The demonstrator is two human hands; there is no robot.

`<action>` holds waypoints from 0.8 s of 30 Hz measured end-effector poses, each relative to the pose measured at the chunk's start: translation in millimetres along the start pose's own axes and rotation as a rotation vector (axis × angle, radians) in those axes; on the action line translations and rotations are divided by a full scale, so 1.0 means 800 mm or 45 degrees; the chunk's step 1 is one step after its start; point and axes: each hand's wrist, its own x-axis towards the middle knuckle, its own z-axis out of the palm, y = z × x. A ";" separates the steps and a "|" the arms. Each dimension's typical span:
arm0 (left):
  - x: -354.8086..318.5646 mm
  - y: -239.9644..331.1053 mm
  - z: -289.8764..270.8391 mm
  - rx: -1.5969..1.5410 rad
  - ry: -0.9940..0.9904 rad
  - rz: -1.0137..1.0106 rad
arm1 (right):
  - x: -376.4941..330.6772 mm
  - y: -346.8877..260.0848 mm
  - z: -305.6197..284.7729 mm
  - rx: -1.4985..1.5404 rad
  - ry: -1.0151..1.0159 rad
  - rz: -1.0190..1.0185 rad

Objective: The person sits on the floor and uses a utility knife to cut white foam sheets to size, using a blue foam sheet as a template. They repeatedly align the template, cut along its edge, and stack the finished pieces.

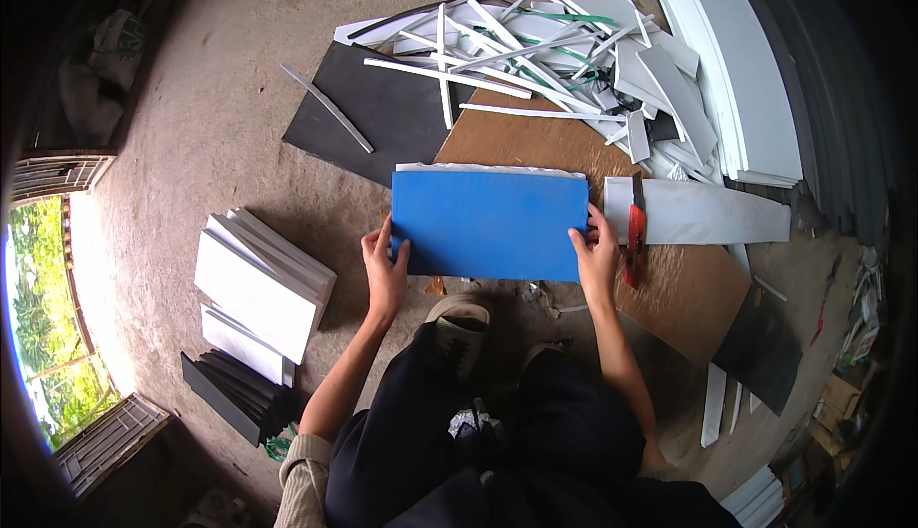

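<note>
While the blue panel (490,225) lies long axis left-to-right, the left hand (384,270) and right hand (598,255) pinch its opposite short edges, equally near.

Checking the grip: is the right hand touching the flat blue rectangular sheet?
Touching. The head view shows the right hand with its fingers over the right edge of the flat blue rectangular sheet.

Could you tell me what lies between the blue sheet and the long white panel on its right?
In the head view, the right hand and a red knife.

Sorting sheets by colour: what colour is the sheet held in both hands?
Plain blue sheet, clearest in the head view.
</note>
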 end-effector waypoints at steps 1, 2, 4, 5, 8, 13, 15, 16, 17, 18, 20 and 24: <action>0.001 -0.001 0.001 -0.007 0.002 -0.006 | 0.000 0.001 0.001 -0.018 -0.004 0.003; 0.003 0.000 0.003 -0.016 0.006 -0.010 | 0.001 0.003 0.003 -0.037 -0.007 0.003; 0.008 0.001 0.006 0.071 0.062 0.063 | 0.001 0.008 0.006 -0.100 0.014 -0.033; 0.011 0.002 0.008 0.114 0.092 0.099 | 0.001 0.014 0.007 -0.144 0.037 -0.070; 0.023 0.001 0.010 -0.193 -0.057 -0.080 | 0.004 0.025 0.009 -0.191 0.061 -0.123; 0.045 -0.001 -0.014 -0.860 -0.270 -0.058 | 0.012 -0.019 -0.008 0.476 -0.135 0.296; 0.067 0.017 -0.036 -0.904 -0.347 0.039 | 0.017 -0.039 -0.034 0.580 -0.339 0.384; 0.082 0.026 -0.046 -0.897 -0.386 0.078 | 0.023 -0.037 -0.041 0.606 -0.478 0.349; 0.098 0.038 -0.057 -0.891 -0.423 0.114 | 0.026 -0.038 -0.044 0.664 -0.491 0.335; 0.114 0.051 -0.067 -0.865 -0.469 0.143 | 0.029 -0.040 -0.046 0.723 -0.505 0.321; 0.143 0.072 -0.085 -0.798 -0.466 0.184 | 0.031 -0.061 -0.043 0.848 -0.459 0.219; 0.167 0.111 -0.083 -1.335 -0.415 0.077 | 0.023 -0.071 -0.030 1.049 -0.310 0.220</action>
